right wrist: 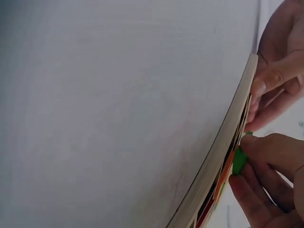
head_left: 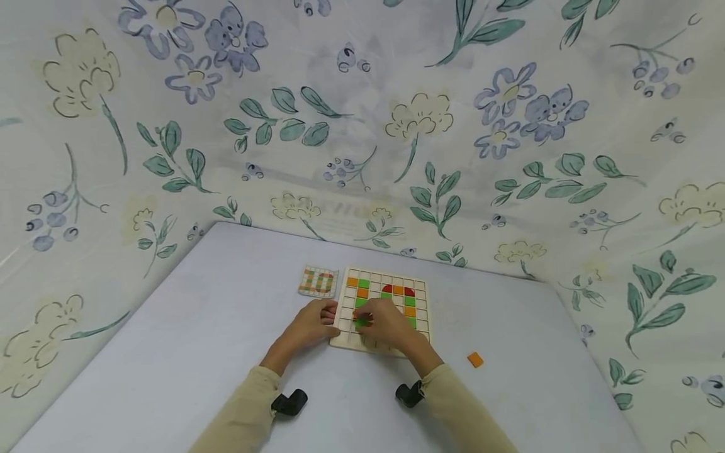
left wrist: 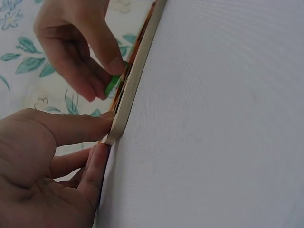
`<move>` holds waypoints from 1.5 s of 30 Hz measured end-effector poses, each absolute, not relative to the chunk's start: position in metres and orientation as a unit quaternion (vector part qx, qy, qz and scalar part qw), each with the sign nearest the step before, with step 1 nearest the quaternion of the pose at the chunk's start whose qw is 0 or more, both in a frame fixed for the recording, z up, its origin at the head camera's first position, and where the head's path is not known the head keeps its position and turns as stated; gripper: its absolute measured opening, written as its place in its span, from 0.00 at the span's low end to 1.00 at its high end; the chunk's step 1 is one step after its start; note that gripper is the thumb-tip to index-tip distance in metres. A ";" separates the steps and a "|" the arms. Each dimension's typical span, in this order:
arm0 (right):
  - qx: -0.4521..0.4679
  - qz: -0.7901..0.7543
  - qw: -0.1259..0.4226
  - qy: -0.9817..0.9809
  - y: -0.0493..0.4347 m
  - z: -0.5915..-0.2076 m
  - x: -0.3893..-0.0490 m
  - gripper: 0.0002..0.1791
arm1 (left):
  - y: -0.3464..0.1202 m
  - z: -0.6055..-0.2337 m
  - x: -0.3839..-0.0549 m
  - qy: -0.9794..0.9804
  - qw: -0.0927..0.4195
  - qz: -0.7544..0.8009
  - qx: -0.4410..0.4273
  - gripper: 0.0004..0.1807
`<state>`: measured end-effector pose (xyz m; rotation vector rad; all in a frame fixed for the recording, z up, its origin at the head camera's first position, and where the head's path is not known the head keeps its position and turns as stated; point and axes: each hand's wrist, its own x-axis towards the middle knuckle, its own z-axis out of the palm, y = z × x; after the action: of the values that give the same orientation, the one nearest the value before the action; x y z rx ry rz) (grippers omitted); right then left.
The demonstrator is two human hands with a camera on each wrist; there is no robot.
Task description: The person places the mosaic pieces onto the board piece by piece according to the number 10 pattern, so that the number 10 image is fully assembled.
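A wooden grid board (head_left: 385, 277) lies on the table, with orange, green and red tiles set in some of its squares. At its near left corner my left hand (head_left: 307, 326) grips the edge, thumb on top and fingers at the side and underside, as the left wrist view shows. My right hand (head_left: 387, 322) is over the board's left-middle part. Between its thumb and fingers it pinches a green tile (right wrist: 239, 160), held tilted at the board's surface. Some squares beneath the right hand are hidden.
A small pattern card (head_left: 317, 282) with coloured squares lies just left of the board. One loose orange tile (head_left: 475, 359) lies on the white table (head_left: 527, 365) to the right. A flowered cloth (head_left: 362, 132) rises behind the table.
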<state>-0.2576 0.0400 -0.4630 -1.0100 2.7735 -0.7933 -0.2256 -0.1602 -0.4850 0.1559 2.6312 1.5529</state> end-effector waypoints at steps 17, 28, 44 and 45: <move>-0.316 -0.245 0.049 0.915 0.037 -0.461 -0.256 0.13 | -0.157 -0.484 -0.228 0.858 0.046 0.508 0.053 0.33; -0.318 -0.259 0.033 0.912 0.053 -0.452 -0.254 0.13 | -0.155 -0.482 -0.229 0.854 0.048 0.515 0.057 0.33; -0.163 -0.299 0.028 0.940 0.188 -0.441 -0.234 0.16 | -0.160 -0.484 -0.227 0.855 0.048 0.514 0.055 0.33; -0.153 -0.293 0.029 0.943 0.195 -0.441 -0.231 0.16 | -0.160 -0.484 -0.226 0.856 0.048 0.512 0.051 0.33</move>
<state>-0.2313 0.1953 -0.4411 -0.4718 2.9092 -0.9041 -0.2264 -0.1600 -0.4844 0.1544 2.6108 1.5621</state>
